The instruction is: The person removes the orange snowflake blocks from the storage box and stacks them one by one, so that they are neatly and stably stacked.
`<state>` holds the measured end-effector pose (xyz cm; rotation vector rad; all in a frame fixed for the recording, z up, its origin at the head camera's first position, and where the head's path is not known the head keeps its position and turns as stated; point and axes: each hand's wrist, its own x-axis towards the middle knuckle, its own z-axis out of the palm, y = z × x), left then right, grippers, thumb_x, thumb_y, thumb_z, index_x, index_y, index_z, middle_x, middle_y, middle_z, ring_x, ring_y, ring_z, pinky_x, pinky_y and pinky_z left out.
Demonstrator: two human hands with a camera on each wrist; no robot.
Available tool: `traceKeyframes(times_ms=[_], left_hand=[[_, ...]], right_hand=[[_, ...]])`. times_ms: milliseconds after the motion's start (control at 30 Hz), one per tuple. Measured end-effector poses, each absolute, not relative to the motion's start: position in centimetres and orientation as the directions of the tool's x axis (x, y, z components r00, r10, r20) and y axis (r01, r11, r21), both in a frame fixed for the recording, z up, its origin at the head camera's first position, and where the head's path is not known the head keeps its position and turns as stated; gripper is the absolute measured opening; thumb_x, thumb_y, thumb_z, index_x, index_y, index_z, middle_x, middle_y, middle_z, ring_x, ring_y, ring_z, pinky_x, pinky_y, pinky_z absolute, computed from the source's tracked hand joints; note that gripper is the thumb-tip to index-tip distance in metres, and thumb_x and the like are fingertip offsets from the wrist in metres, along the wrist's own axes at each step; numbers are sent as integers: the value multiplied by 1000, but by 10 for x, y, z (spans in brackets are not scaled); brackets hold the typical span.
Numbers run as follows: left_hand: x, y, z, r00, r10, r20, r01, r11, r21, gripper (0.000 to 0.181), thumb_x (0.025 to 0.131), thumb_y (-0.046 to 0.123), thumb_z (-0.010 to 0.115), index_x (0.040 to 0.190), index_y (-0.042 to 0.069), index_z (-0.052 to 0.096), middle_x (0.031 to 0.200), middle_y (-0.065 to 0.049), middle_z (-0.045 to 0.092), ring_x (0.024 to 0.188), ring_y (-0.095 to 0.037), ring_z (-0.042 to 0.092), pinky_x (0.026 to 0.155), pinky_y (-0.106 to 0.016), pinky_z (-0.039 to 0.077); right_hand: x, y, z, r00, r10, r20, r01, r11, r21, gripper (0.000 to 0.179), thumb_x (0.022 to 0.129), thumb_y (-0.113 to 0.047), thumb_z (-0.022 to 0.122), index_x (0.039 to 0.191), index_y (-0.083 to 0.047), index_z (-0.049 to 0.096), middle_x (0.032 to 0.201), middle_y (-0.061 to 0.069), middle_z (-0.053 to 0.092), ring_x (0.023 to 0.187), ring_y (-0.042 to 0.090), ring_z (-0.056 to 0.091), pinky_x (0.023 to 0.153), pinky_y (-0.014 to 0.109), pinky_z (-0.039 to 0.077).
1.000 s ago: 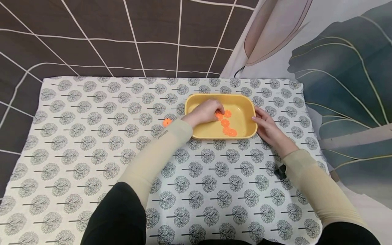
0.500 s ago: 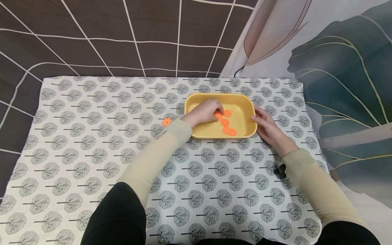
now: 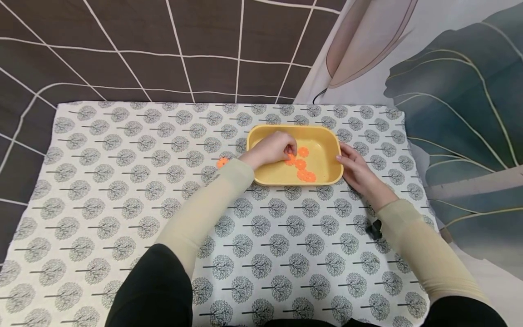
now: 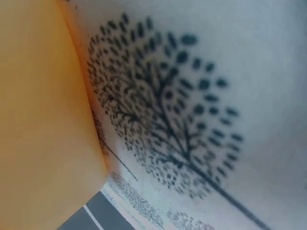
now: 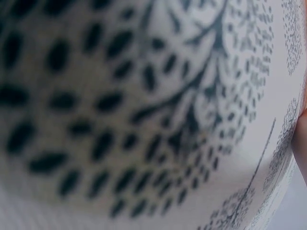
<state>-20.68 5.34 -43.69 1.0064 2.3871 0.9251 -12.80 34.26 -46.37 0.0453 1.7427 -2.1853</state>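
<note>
A yellow tub (image 3: 327, 136) stands on the cloth, with several orange flower-shaped pieces (image 3: 306, 175) on its floor. Reaching in over its left side, my left hand (image 3: 274, 147) has curled fingers and pinches at an orange piece (image 3: 290, 159), mostly covered by the fingertips. My right hand (image 3: 356, 169) grips the tub's right end, thumb at the rim and fingers along the outer wall. Another orange piece (image 3: 222, 162) lies outside the tub, beside the left sleeve. The left wrist view shows a smooth yellow wall (image 4: 43, 110); a sliver of hand (image 5: 301, 143) edges the right wrist view.
A white cloth (image 3: 122, 218) printed with trees covers the table. Beneath the right forearm sits a small black object (image 3: 373, 230). A dark gridded sheet (image 3: 143, 45) rises behind the table, and a leaf-patterned curtain (image 3: 461, 136) hangs at the right.
The left hand has shifted slightly, its fingertips drawing a little left among the orange pieces. The right hand and the tub stay in place.
</note>
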Motion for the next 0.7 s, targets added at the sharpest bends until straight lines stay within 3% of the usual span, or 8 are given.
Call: traceKeyframes(times_ms=[200,433,700], left_hand=[[-206,47,-433,-676,730,-97,463,524,715,7,94,2,77,102,4,77,103,-9,77,96,-19,68,91,-24,58],[-207,36,-425,-695,715,-82,390,470,792,11,94,-5,72,104,-2,77,107,-15,78,95,-23,72,88,-23,61],[-206,13,-413,-796,602,-64,269,447,853,13,91,-1,80,105,0,78,106,-15,78,94,-23,72,87,-24,62]], right_hand=[[-128,343,-463,-941,-239,-241,287,-185,-940,52,108,0,51,158,-5,37,143,-7,56,126,8,60,110,15,52],[-127,343,-462,-939,-228,-257,301,-187,-935,56,108,-1,53,161,-4,34,142,-9,57,126,7,60,109,15,52],[-128,344,-462,-940,-239,-243,292,-196,-936,53,108,0,52,159,-6,38,143,-8,57,127,7,60,109,15,52]])
